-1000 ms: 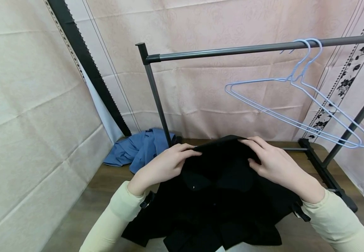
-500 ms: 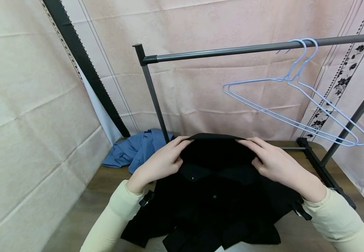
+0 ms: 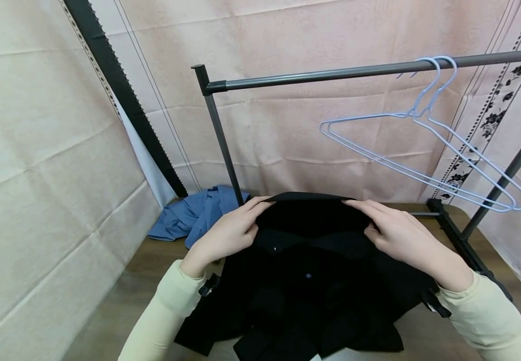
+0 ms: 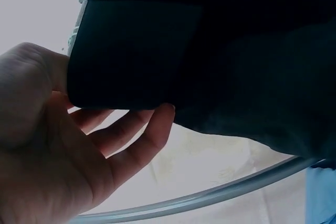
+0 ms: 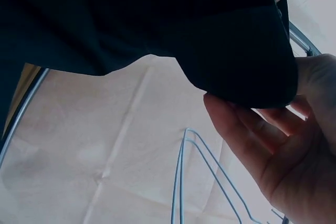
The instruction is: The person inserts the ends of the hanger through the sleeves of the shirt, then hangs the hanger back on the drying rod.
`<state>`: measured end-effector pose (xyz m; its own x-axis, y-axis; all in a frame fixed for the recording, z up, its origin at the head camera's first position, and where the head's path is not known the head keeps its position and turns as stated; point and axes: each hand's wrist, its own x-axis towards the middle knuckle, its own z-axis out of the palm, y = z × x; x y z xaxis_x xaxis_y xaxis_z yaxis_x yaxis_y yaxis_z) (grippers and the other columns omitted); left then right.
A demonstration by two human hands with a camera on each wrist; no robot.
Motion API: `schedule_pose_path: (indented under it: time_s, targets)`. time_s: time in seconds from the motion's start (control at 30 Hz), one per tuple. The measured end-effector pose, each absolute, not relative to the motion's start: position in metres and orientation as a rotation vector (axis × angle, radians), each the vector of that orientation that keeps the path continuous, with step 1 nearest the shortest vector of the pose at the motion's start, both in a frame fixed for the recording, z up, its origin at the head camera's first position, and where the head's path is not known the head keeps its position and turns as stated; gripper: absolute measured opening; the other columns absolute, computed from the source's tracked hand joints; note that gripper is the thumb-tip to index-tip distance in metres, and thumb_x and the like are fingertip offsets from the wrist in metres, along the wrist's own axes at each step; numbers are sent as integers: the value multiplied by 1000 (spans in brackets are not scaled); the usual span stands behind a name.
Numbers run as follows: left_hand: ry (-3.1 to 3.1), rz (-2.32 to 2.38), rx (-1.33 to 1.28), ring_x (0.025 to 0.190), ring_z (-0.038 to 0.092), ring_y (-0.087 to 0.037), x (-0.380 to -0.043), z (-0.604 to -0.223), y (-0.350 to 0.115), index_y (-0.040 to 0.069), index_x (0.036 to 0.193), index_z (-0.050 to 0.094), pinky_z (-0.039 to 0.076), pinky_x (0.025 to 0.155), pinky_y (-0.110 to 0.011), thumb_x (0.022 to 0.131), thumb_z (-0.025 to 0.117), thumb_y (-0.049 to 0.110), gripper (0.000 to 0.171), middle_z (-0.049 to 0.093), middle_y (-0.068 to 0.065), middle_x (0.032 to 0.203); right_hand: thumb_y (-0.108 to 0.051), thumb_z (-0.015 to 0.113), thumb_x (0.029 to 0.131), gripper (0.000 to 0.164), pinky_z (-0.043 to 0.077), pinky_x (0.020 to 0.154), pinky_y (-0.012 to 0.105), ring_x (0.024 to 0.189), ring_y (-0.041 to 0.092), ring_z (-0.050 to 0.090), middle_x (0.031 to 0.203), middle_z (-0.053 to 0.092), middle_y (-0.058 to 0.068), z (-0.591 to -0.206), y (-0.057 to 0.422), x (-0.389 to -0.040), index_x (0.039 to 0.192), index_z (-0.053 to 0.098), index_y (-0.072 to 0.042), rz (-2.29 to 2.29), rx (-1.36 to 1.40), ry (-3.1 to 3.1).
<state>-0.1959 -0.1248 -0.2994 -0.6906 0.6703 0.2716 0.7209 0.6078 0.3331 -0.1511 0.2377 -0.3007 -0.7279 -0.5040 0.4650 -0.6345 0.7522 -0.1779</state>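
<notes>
A black collared shirt (image 3: 307, 306) with small buttons lies spread in front of me, its collar end lifted toward the rack. My left hand (image 3: 231, 228) holds the left side of the raised collar edge, and my right hand (image 3: 406, 238) holds the right side. In the left wrist view, the fingers of the left hand (image 4: 68, 156) reach behind a dark collar flap (image 4: 126, 56). Seen from the right wrist, the fingertips of the right hand (image 5: 283, 156) meet the lower edge of the other flap (image 5: 241, 61). Both thumbs are largely hidden.
Behind the shirt stands a dark metal clothes rack (image 3: 332, 74). Two light blue hangers (image 3: 422, 115) hang on its bar at the right. A crumpled blue garment (image 3: 197, 213) lies by the rack's left post on the wooden tabletop (image 3: 120, 296). Pale cloth (image 3: 287, 130) hangs behind.
The collar edge has been drawn out straighter and wider between my hands. My left fingers have shifted left and up along it, while the right hand has moved slightly right.
</notes>
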Motion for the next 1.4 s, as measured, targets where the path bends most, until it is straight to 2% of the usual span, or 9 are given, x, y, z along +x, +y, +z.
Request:
schedule_pose_path:
  time_s: [0.17,0.4,0.63,0.77,0.9,1.07,1.2,1.27,1.4]
  targets:
    - [-2726,-730,-1197,56,38,-7,-199,-299,-123,13,154,40,38,54,-25,96,50,-5,62,39,-2,155,9,61,84,66,35,56,25,58,1,34,121,62,6,-303,238,-153,146,50,-11,502,912,-2597]
    - [-2804,-833,-1251,53,37,-6,-196,-302,-111,15,158,33,42,56,-26,97,49,-3,65,35,-6,156,7,61,89,68,38,61,26,56,-1,34,131,58,9,-309,236,-155,151,43,-11,605,939,-2671]
    - [-2812,-861,-1267,52,39,-6,-194,-307,-101,21,159,30,45,58,-27,101,47,2,63,29,-9,161,4,62,90,68,38,58,25,54,-2,34,104,60,0,-312,227,-158,153,42,-14,595,993,-2676]
    - [-2748,-926,-1258,53,37,-6,-194,-309,-101,20,157,33,45,63,-28,99,47,0,63,38,-3,154,2,63,91,67,39,61,27,55,-2,34,119,61,3,-314,227,-160,153,42,-14,578,977,-2678]
    - [-2638,-1065,-1214,47,32,-6,-196,-312,-101,18,153,39,42,56,-28,97,47,0,59,48,1,145,-1,64,93,65,42,67,31,55,-1,37,137,58,9,-317,231,-160,153,42,-15,597,933,-2699]
    - [-2555,-1163,-1194,42,26,-5,-197,-315,-102,19,152,40,37,46,-27,96,47,1,60,48,1,148,-3,65,94,64,44,74,35,65,4,47,145,53,12,-318,234,-160,153,41,-14,631,914,-2707]
    - [-2553,-1130,-1176,46,28,-7,-198,-312,-104,20,154,39,40,55,-30,94,48,-1,65,43,1,153,-1,65,93,65,44,77,37,85,14,53,146,52,13,-317,237,-160,152,42,-12,620,902,-2679]
    - [-2564,-1098,-1172,54,36,-9,-198,-311,-106,20,155,39,42,63,-32,93,49,-3,67,44,1,153,1,64,92,64,44,77,37,91,17,54,146,52,13,-316,239,-159,151,43,-11,611,906,-2661]
    - [-2603,-1041,-1179,66,45,-12,-198,-310,-111,20,157,36,45,70,-35,92,52,-5,71,44,-1,152,4,65,90,65,43,73,33,81,9,51,142,55,11,-314,242,-160,150,45,-11,589,956,-2607]
